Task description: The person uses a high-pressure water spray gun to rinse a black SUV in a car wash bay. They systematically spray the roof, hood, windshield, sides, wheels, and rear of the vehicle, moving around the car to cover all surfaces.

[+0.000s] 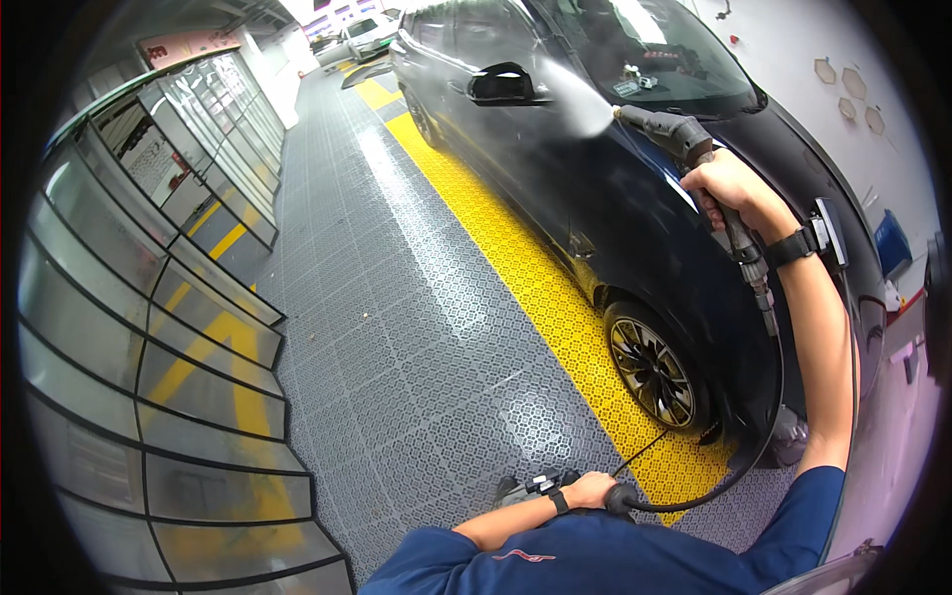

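My right hand is wrapped round the grip of a black spray gun, held up over the front fender of a dark car. From its nozzle a white fan of spray spreads toward the side mirror and front door. A black hose hangs from the gun's handle and loops down toward my body. Low in front of me, my left hand is closed round the hose near a thicker black part. Its fingers are partly hidden. Below the gun is the front wheel.
Framed clear panels line the left side. Grey floor tiles run beside a yellow tile strip along the car. A white car stands far back. On the right are a white wall and a blue object.
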The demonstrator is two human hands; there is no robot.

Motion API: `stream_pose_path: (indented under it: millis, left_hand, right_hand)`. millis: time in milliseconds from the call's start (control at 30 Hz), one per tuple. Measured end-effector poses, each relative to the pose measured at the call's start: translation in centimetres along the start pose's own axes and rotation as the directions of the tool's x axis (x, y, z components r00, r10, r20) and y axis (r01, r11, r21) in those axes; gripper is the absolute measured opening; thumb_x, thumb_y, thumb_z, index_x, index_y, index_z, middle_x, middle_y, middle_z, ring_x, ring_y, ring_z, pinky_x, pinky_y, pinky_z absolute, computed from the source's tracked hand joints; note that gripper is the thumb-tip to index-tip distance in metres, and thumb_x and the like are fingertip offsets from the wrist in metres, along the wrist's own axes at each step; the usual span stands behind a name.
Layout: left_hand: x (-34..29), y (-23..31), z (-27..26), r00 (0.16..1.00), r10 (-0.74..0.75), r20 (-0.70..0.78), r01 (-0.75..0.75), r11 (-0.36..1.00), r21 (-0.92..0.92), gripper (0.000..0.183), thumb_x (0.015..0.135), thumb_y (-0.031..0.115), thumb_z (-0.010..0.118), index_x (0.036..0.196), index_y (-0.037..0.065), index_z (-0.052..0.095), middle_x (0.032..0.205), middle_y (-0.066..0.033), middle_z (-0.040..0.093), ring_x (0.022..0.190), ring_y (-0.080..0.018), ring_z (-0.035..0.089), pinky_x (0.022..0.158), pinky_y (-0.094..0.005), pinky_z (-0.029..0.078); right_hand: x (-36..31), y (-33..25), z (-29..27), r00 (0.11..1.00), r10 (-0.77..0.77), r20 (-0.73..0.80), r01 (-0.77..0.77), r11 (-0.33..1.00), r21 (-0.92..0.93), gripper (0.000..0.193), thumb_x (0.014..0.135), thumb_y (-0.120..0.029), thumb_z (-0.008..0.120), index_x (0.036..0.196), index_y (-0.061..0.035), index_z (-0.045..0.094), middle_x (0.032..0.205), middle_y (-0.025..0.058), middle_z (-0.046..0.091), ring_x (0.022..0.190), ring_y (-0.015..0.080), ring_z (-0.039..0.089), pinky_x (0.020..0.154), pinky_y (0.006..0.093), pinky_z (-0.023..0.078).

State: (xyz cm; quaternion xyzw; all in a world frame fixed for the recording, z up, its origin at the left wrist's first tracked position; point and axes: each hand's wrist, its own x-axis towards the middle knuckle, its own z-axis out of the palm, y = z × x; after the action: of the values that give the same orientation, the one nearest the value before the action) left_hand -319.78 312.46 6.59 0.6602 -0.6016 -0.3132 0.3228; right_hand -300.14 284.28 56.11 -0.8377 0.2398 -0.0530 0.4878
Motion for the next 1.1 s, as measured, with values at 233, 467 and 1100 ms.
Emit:
stream_pose_path:
  millis: [233,467,1100]
  left_hand:
    - [1.2,1.3,-0.9,0.998,-0.058,0.022,0.059,0.998,-0.021,0.018,0.074,0.023,0.069,0.081,0.007,0.07,0.081,-0.0187,0.071,0.08,-0.039,0.069,0.072,-0.0489,0.055]
    - [1.7,0.4,-3.1,0.998,0.002,0.066,-0.001,1.0,-0.012,0.02,0.072,0.023,0.071,0.083,0.006,0.07,0.08,-0.021,0.07,0.078,-0.0405,0.069,0.072,-0.0495,0.055]
    - [3.3,-5.9,-10.0,0.999,0.011,0.032,-0.01,0.999,-0.046,0.025,0.069,0.028,0.075,0.087,0.01,0.072,0.084,-0.0177,0.072,0.083,-0.0383,0.069,0.075,-0.048,0.055]
  right_hand:
    - [3.7,0.4,0.0,0.994,-0.025,0.11,0.026,1.0,-0.008,0.026,0.086,-0.012,0.065,0.067,-0.0062,0.048,0.054,0.0042,0.049,0.037,0.0154,0.046,0.036,0.0325,0.041]
    - [5.6,0.3,0.3,0.993,-0.033,0.117,0.035,0.999,-0.013,0.028,0.086,-0.011,0.066,0.066,-0.0069,0.047,0.053,0.0031,0.047,0.038,0.0144,0.045,0.037,0.032,0.04]
    - [12.8,-4.7,6.4,0.999,-0.039,0.019,0.04,0.998,-0.047,0.027,0.081,-0.006,0.063,0.061,-0.0057,0.046,0.046,0.0057,0.047,0.032,0.0173,0.045,0.032,0.0331,0.037]
